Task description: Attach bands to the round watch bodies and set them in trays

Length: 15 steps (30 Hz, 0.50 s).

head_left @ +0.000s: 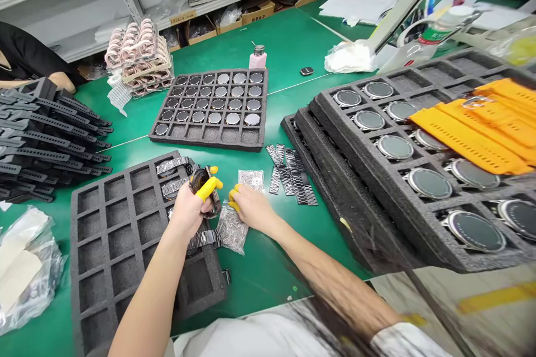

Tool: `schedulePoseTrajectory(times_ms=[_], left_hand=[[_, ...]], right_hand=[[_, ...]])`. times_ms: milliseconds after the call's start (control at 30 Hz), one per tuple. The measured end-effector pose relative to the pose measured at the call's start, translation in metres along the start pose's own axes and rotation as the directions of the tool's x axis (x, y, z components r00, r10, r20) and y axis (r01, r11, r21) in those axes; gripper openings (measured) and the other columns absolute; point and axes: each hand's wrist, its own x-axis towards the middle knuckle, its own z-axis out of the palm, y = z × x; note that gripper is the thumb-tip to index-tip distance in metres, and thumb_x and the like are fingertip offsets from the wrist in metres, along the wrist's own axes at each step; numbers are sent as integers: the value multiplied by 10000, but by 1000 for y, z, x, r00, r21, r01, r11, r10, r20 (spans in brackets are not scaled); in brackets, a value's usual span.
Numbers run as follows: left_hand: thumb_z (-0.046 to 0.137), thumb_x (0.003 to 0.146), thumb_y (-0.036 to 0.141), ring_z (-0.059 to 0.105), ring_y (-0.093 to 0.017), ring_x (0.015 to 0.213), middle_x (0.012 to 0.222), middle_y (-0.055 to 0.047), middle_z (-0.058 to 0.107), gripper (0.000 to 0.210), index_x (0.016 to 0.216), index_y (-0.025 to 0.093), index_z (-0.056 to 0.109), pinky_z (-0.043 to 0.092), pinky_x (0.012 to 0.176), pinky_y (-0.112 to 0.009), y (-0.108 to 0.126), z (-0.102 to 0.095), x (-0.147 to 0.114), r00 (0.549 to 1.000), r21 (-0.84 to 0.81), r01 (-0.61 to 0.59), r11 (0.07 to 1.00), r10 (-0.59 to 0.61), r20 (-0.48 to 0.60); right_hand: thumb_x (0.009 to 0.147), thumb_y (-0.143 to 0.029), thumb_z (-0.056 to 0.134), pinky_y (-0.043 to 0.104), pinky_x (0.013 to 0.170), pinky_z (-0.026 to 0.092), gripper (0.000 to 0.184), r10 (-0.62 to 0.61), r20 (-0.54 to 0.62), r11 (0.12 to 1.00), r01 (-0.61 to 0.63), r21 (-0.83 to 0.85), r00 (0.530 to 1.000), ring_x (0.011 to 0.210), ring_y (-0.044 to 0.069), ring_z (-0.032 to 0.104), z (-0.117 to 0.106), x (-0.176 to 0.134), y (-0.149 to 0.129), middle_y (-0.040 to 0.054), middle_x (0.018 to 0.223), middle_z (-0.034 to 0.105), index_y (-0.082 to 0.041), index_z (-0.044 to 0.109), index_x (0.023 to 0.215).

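Observation:
My left hand, with yellow finger cots, is closed around a dark watch with a black metal link band. It is above the right side of a foam tray, where several metal-banded watches sit. My right hand has its fingers curled, the tips in yellow cots. They are at the upper edge of a clear bag of small metal pins; whether they pinch something is hidden. Just behind it lies a second bag of pins. Black metal band pieces lie to the right.
A foam tray of watch heads is at the back. Stacked foam trays rise on the right, with orange straps on top. Black straps pile up left. A pink bottle stands behind. Another person's arm shows far left.

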Motion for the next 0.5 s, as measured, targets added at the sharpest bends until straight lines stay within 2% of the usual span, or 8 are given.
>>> schedulePoseTrajectory(times_ms=[67, 100, 200, 267, 300, 333, 400, 500], left_hand=[[938, 674, 439, 375, -14, 446, 814, 0, 712, 586, 1145, 164, 722, 287, 426, -176, -5, 1, 1, 1000, 108, -27, 994, 26, 3], [924, 692, 401, 462, -40, 498, 856, -10, 726, 539, 1139, 174, 725, 359, 462, -183, -9, 2, 1, 998, 184, -64, 981, 63, 11], [833, 781, 275, 682, -149, 815, 1006, -36, 750, 393, 1151, 207, 719, 564, 740, -263, -23, 5, 1, 975, 448, -222, 866, 202, 92], [762, 838, 231, 708, -195, 964, 1067, -45, 750, 376, 1209, 226, 699, 579, 882, -327, -33, 6, 1, 955, 561, -298, 772, 247, 166], [739, 859, 223, 710, -204, 993, 1087, -48, 750, 386, 1241, 235, 687, 577, 908, -343, -37, 6, 0, 949, 590, -315, 744, 247, 195], [727, 871, 219, 710, -209, 1009, 1107, -50, 750, 397, 1265, 241, 678, 576, 919, -349, -40, 7, 0, 946, 601, -324, 730, 243, 215], [715, 884, 218, 711, -209, 1015, 1127, -50, 749, 405, 1285, 247, 668, 576, 920, -347, -43, 7, -1, 944, 597, -327, 733, 232, 233], [706, 893, 220, 710, -198, 999, 1121, -44, 748, 403, 1293, 245, 659, 580, 905, -333, -42, 8, -2, 948, 589, -318, 743, 227, 224]], right_hand=[[1007, -158, 571, 330, 772, 476, 74, 0, -112, 960, 31, 278, 994, 916, 225, 613, -2, 1, 12, 78, 1003, 664, -184, 628, 969], [1012, -206, 575, 325, 760, 482, 73, 25, -185, 897, 60, 438, 982, 861, 205, 605, -4, 0, 18, 60, 966, 660, -192, 625, 959], [987, -429, 649, 301, 631, 485, 222, 159, -305, 577, 162, 800, 939, 702, 170, 572, -11, -3, 24, 22, 841, 634, -211, 634, 952], [914, -555, 738, 278, 523, 456, 351, 242, -305, 378, 199, 904, 921, 625, 159, 560, -15, -7, 20, 5, 777, 617, -224, 648, 989], [885, -581, 768, 274, 492, 451, 391, 279, -305, 317, 213, 924, 910, 609, 160, 567, -16, -10, 16, 2, 763, 618, -230, 658, 1017], [873, -588, 784, 276, 482, 462, 409, 313, -317, 288, 229, 930, 895, 614, 168, 589, -16, -12, 12, 7, 765, 630, -236, 669, 1047], [889, -557, 783, 309, 524, 530, 377, 368, -388, 326, 274, 905, 845, 664, 195, 652, -14, -17, 5, 36, 820, 684, -245, 696, 1081], [930, -462, 765, 413, 691, 623, 221, 371, -583, 531, 350, 771, 723, 749, 243, 722, -8, -22, 2, 77, 901, 753, -260, 729, 1011]])
